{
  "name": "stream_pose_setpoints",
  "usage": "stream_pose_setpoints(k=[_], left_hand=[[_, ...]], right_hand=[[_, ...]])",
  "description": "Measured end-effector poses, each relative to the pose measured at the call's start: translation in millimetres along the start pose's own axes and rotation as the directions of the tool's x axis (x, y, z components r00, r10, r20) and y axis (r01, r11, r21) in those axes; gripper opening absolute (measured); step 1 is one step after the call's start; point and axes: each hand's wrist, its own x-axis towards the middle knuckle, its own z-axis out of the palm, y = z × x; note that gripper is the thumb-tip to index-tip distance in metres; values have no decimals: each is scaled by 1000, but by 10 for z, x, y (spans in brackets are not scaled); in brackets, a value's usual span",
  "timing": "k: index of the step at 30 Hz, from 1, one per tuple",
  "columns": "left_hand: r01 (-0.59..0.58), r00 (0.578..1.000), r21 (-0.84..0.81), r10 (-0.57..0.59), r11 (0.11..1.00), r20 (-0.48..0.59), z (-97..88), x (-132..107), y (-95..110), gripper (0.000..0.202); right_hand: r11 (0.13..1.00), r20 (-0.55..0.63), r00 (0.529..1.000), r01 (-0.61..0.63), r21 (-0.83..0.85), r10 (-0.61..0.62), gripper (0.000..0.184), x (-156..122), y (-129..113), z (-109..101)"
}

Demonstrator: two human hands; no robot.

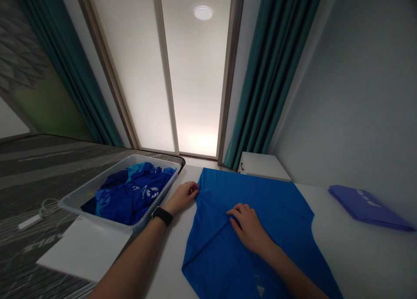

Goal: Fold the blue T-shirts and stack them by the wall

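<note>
A blue T-shirt [221, 247] lies spread over the white tabletop, with a small pale logo near the bottom of the view. Creases run across its left part. My left hand [184, 195], with a dark watch [162, 215] on the wrist, is closed at the shirt's left edge, its fingertips pinching the fabric. Resting on the middle of the shirt is my right hand [250, 229]. Its fingers are stretched forward over the cloth, and the thumb lies a little apart from them.
Left of the shirt stands a translucent plastic bin [70, 201] holding crumpled blue clothes [130, 195]. A folded purple item [368, 205] lies on the tabletop [352, 251] at right. A white cabinet [262, 165] stands behind the table; a white power strip [30, 222] lies at far left.
</note>
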Motion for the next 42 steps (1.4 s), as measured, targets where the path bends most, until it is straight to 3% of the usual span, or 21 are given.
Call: stream_pose_setpoints(k=[6,11,15,23,31,36,42], left_hand=[[49,999,-39,-50,998,-10,-14,-31,51,18],[83,996,-148,-87,986,-16,-2,-35,22,21],[89,995,-196,-97,976,-28,9,-35,-8,20],[79,996,-211,-88,974,-34,39,-31,-42,18],[95,995,-193,-100,977,-15,21,-45,-6,17],[93,995,-147,-95,985,-6,39,-35,-27,17],[92,996,56,-92,994,2,0,-39,29,20]], right_hand=[[994,56,998,47,-100,-41,26,473,-113,-24],[997,46,998,53,-62,-51,32,990,-213,170],[996,39,999,24,-84,-20,30,1210,-196,313],[998,51,997,57,-3,-56,8,1346,-137,342],[997,73,996,36,72,-41,25,1377,-257,371],[998,78,996,53,-40,-49,37,1333,-272,409],[978,81,996,61,-200,-46,45,1286,-329,407]])
